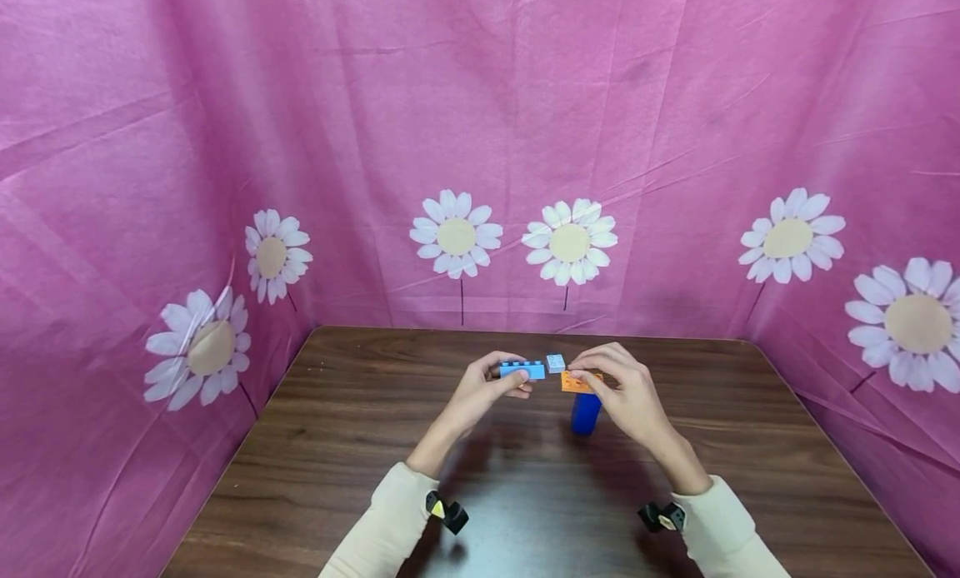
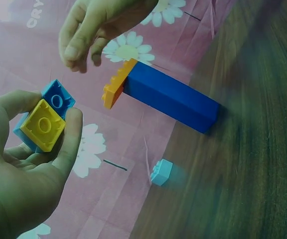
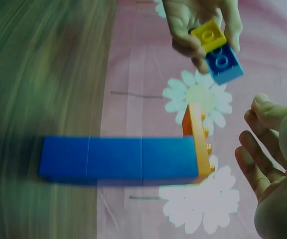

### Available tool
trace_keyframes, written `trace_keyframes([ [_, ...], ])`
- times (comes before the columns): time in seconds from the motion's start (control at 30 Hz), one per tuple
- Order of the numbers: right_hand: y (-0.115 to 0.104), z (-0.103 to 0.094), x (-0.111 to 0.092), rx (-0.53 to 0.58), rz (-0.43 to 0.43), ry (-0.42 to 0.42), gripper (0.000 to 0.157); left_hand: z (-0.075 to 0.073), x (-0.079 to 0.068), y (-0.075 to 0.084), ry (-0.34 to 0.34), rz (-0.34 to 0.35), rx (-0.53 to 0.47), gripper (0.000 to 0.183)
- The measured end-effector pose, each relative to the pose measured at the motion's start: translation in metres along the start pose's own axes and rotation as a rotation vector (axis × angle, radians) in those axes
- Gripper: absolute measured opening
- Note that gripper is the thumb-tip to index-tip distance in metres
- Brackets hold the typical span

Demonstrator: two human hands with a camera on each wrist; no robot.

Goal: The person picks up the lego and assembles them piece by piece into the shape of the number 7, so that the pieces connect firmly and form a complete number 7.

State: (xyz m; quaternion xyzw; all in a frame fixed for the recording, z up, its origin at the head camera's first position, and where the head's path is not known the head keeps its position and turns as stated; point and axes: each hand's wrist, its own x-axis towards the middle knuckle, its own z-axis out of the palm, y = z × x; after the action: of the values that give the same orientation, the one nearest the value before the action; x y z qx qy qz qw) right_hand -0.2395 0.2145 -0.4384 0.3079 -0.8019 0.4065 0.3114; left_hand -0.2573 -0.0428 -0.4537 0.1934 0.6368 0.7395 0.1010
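My left hand [image 1: 480,386] pinches a light blue long brick [image 1: 522,371] between thumb and fingers. A small yellow brick [image 2: 43,125] is joined to the underside of that blue brick. On the table stands a tower of dark blue bricks [image 3: 116,158], topped by an orange brick [image 3: 198,139] that juts out to one side. My right hand [image 1: 622,386] hovers by the orange brick, overlapping it in the head view. In the right wrist view its fingers [image 3: 253,169] are loosely bent, apart from the tower, with nothing between them.
A small pale blue brick [image 2: 162,172] lies on the brown wooden table [image 1: 360,445], beyond the hands. A pink cloth [image 1: 480,103] with printed daisies hangs along the table's back and sides.
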Motion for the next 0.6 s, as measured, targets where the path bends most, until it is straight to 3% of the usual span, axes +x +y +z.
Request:
trace_keyframes([
  [0.13, 0.01, -0.009, -0.008, -0.044, 0.011, 0.006, 0.023, 0.001, 0.001, -0.001, -0.01, 0.0, 0.007, 0.038],
  [0.37, 0.022, -0.016, -0.024, -0.113, 0.127, -0.032, 0.023, 0.005, 0.004, -0.003, -0.021, 0.01, 0.0, 0.036],
  [0.6, 0.032, -0.015, -0.035, -0.107, 0.18, -0.073, 0.036, 0.01, 0.009, -0.008, -0.007, 0.058, 0.049, 0.037],
])
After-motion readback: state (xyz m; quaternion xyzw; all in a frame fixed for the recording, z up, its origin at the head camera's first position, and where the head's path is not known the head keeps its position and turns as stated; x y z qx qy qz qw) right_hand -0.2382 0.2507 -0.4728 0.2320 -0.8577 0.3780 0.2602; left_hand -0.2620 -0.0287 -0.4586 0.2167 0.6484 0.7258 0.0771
